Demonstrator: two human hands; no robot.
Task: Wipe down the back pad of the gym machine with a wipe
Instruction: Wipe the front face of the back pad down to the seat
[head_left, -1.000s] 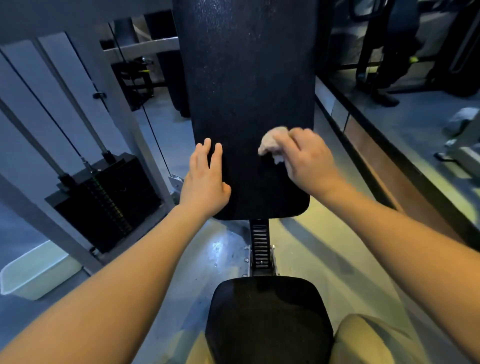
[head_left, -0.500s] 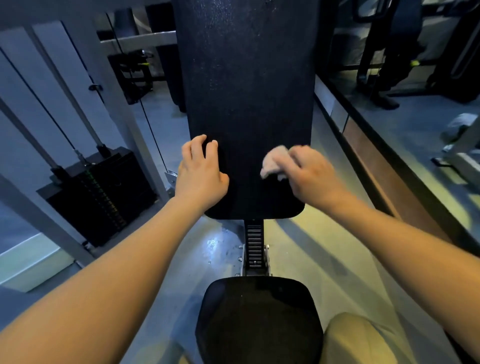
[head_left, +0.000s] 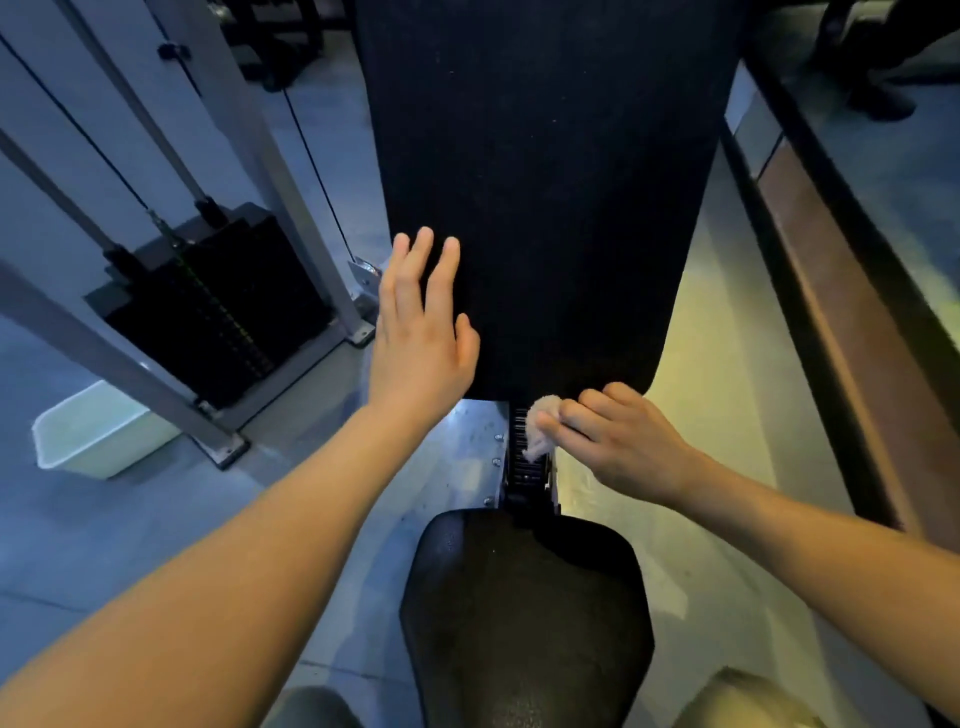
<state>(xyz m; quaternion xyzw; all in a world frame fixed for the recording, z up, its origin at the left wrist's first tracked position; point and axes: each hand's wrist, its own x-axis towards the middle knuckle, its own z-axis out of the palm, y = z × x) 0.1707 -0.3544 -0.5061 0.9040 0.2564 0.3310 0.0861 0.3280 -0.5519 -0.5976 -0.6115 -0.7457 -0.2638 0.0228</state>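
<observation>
back pad (head_left: 535, 182) cropped — wipe (head_left: 540, 434) half-hidden

left hand (head_left: 421, 343): flat, fingers straight | right hand (head_left: 618, 441): fingers curled, pinching

A pale bin (head_left: 98, 431) sits near the black weight stack (head_left: 218, 306).

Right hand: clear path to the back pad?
Probably yes. The right hand holds the wipe just below the back pad, nothing between them; the left hand rests on its left edge.
</observation>
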